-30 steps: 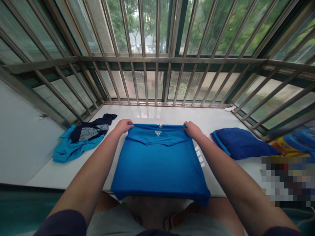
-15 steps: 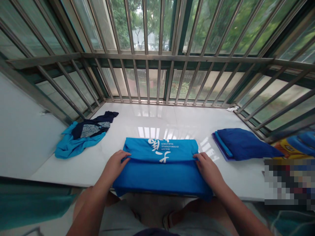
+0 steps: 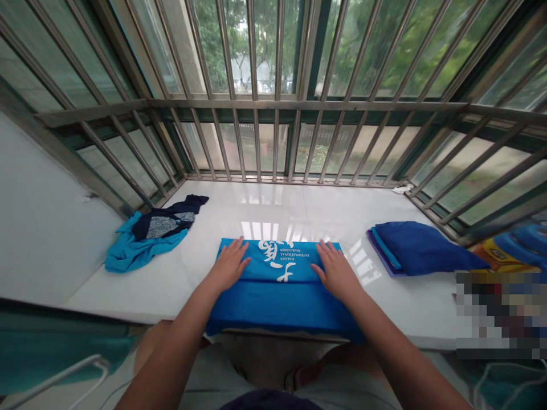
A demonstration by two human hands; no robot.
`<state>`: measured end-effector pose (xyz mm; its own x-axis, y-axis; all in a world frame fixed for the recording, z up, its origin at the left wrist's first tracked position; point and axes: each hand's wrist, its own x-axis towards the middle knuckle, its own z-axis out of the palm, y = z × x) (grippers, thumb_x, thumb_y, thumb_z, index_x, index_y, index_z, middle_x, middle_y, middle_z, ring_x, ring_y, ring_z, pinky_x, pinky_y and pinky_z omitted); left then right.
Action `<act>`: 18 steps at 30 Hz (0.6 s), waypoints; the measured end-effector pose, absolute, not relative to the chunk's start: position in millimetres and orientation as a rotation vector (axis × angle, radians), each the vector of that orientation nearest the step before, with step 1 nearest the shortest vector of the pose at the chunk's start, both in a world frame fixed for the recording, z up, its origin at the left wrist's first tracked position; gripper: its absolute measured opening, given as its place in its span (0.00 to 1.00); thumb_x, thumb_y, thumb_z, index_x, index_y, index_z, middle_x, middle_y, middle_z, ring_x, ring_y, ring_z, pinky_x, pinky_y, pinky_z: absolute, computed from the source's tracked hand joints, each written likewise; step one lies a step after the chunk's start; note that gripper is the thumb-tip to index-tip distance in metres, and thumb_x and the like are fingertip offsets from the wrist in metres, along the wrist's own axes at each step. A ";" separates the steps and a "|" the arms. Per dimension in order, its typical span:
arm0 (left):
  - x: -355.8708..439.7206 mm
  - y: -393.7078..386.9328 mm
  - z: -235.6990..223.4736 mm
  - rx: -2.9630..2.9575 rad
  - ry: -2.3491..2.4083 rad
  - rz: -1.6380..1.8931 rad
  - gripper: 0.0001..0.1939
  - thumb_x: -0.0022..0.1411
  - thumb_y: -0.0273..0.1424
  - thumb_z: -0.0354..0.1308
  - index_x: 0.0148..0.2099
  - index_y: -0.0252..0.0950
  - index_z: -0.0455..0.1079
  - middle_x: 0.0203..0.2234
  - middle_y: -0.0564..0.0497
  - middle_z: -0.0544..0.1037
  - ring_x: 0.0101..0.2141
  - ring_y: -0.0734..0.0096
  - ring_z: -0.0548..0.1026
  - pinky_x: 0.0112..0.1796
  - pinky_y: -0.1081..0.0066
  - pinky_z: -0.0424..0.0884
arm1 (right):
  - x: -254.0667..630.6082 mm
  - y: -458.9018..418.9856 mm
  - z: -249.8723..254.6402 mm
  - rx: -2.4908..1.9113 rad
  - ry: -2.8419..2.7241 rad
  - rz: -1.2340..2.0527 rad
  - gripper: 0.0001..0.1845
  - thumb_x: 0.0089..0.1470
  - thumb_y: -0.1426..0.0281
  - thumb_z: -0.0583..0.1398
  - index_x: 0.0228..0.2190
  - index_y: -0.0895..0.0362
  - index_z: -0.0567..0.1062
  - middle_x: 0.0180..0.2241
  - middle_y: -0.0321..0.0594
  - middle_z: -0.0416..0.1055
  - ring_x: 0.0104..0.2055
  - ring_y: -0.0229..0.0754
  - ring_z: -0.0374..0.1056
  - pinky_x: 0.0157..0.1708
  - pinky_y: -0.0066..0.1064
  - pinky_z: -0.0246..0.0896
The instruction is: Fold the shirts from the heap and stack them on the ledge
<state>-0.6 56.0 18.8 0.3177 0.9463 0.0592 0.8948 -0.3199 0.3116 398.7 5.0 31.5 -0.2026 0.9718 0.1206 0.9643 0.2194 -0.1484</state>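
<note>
This is looking like somebody's home balcony: steel security bars are running across the windows, trees are crowding outside, and a glossy white ledge is holding a blue T-shirt and other laundry.

Blue marathon T-shirt — folded flat

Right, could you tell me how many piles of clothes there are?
3: a crumpled pile, left; a blue shirt under the left hand and right hand; a folded stack, right.
</note>
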 end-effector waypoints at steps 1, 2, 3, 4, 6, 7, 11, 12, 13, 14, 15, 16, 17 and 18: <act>6.2 58.4 13.7 2.383 1.660 0.277 0.32 0.77 0.44 0.49 0.77 0.40 0.62 0.77 0.41 0.59 0.76 0.46 0.56 0.73 0.40 0.50 | 390.3 7.8 26.7 -1.862 -2.354 0.102 0.37 0.74 0.52 0.50 0.75 0.57 0.60 0.77 0.52 0.53 0.80 0.60 0.46 0.75 0.59 0.45; 10.2 59.6 8.6 2.394 1.664 0.235 0.33 0.77 0.45 0.50 0.78 0.42 0.60 0.78 0.42 0.57 0.77 0.46 0.53 0.74 0.39 0.47 | 384.0 9.6 21.5 -1.885 -2.390 0.144 0.39 0.74 0.50 0.49 0.76 0.54 0.56 0.78 0.50 0.50 0.80 0.59 0.43 0.75 0.61 0.42; 11.2 60.1 3.6 2.390 1.693 0.217 0.33 0.77 0.45 0.50 0.78 0.43 0.59 0.78 0.43 0.57 0.77 0.46 0.53 0.74 0.38 0.45 | 380.5 10.5 16.6 -1.922 -2.402 0.177 0.39 0.74 0.49 0.48 0.77 0.53 0.54 0.78 0.49 0.48 0.81 0.58 0.41 0.75 0.62 0.40; 9.2 60.1 -0.8 2.374 1.737 0.219 0.34 0.77 0.46 0.49 0.79 0.44 0.58 0.78 0.43 0.56 0.77 0.46 0.53 0.74 0.38 0.44 | 380.0 11.0 12.1 -1.969 -2.390 0.193 0.40 0.74 0.48 0.47 0.77 0.53 0.53 0.79 0.49 0.48 0.81 0.57 0.41 0.76 0.63 0.38; -1.8 60.8 -7.4 2.305 1.843 0.239 0.35 0.78 0.48 0.47 0.80 0.43 0.56 0.78 0.41 0.55 0.77 0.44 0.53 0.73 0.38 0.46 | 387.3 11.6 6.0 -2.086 -2.308 0.182 0.40 0.75 0.48 0.45 0.78 0.55 0.53 0.79 0.50 0.46 0.81 0.58 0.40 0.76 0.64 0.36; -9.3 62.2 -9.3 2.259 1.898 0.245 0.35 0.78 0.49 0.45 0.80 0.42 0.56 0.78 0.40 0.54 0.77 0.43 0.53 0.72 0.37 0.48 | 394.2 12.4 4.6 -2.147 -2.255 0.175 0.40 0.75 0.48 0.45 0.77 0.56 0.53 0.79 0.51 0.45 0.81 0.58 0.40 0.76 0.64 0.37; -38.3 81.8 -5.0 2.126 1.995 0.217 0.33 0.78 0.45 0.43 0.78 0.38 0.58 0.78 0.36 0.55 0.76 0.41 0.53 0.70 0.36 0.53 | 426.8 24.1 12.9 -2.307 -2.117 0.167 0.37 0.76 0.54 0.44 0.76 0.60 0.55 0.78 0.55 0.47 0.80 0.62 0.42 0.73 0.67 0.45; -43.6 90.4 -1.0 2.120 1.981 0.207 0.32 0.78 0.43 0.44 0.77 0.37 0.59 0.77 0.35 0.57 0.76 0.41 0.55 0.69 0.37 0.55 | 433.6 30.0 18.0 -2.299 -2.129 0.157 0.36 0.76 0.57 0.44 0.76 0.61 0.56 0.78 0.56 0.47 0.80 0.63 0.42 0.72 0.68 0.46; -47.9 100.1 4.0 2.126 1.956 0.201 0.31 0.76 0.40 0.47 0.76 0.36 0.62 0.76 0.34 0.59 0.74 0.42 0.58 0.69 0.40 0.58 | 439.3 36.9 24.1 -2.266 -2.167 0.157 0.34 0.76 0.60 0.46 0.75 0.63 0.56 0.78 0.58 0.48 0.80 0.64 0.43 0.72 0.67 0.47; -51.2 110.4 9.5 2.141 1.924 0.199 0.30 0.74 0.39 0.50 0.74 0.35 0.65 0.74 0.33 0.63 0.73 0.43 0.62 0.68 0.44 0.61 | 443.9 44.6 30.6 -2.217 -2.223 0.174 0.34 0.75 0.63 0.48 0.75 0.63 0.57 0.77 0.59 0.51 0.79 0.63 0.46 0.72 0.63 0.48; -53.4 120.9 15.3 2.157 1.892 0.198 0.29 0.71 0.38 0.55 0.71 0.35 0.68 0.71 0.33 0.68 0.70 0.44 0.67 0.66 0.48 0.63 | 447.6 52.8 37.3 -2.162 -2.287 0.208 0.34 0.74 0.64 0.51 0.74 0.63 0.58 0.76 0.60 0.54 0.78 0.62 0.50 0.72 0.58 0.51; -54.5 130.9 21.1 2.171 1.861 0.195 0.28 0.67 0.38 0.59 0.67 0.36 0.72 0.67 0.34 0.74 0.66 0.46 0.71 0.64 0.52 0.66 | 450.3 61.0 43.7 -2.110 -2.349 0.253 0.34 0.73 0.64 0.54 0.74 0.62 0.60 0.74 0.60 0.59 0.76 0.60 0.56 0.71 0.52 0.54; -54.8 140.1 26.4 2.179 1.835 0.187 0.26 0.64 0.38 0.63 0.62 0.38 0.76 0.60 0.37 0.80 0.61 0.48 0.76 0.61 0.56 0.69 | 452.3 68.9 49.4 -2.073 -2.399 0.300 0.34 0.71 0.63 0.58 0.72 0.61 0.64 0.71 0.59 0.64 0.72 0.57 0.62 0.69 0.47 0.58; -54.4 148.2 31.3 2.179 1.813 0.173 0.23 0.60 0.39 0.66 0.57 0.39 0.80 0.53 0.40 0.84 0.55 0.50 0.79 0.57 0.59 0.72 | 453.5 76.2 54.4 -2.058 -2.431 0.340 0.33 0.68 0.61 0.62 0.69 0.60 0.68 0.67 0.57 0.70 0.67 0.56 0.68 0.64 0.42 0.63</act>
<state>-54.4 148.2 31.3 0.1957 0.9757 -0.0985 0.9396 -0.1578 0.3038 453.5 76.2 54.4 -0.1734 0.9677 -0.1830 0.9808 0.1527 -0.1217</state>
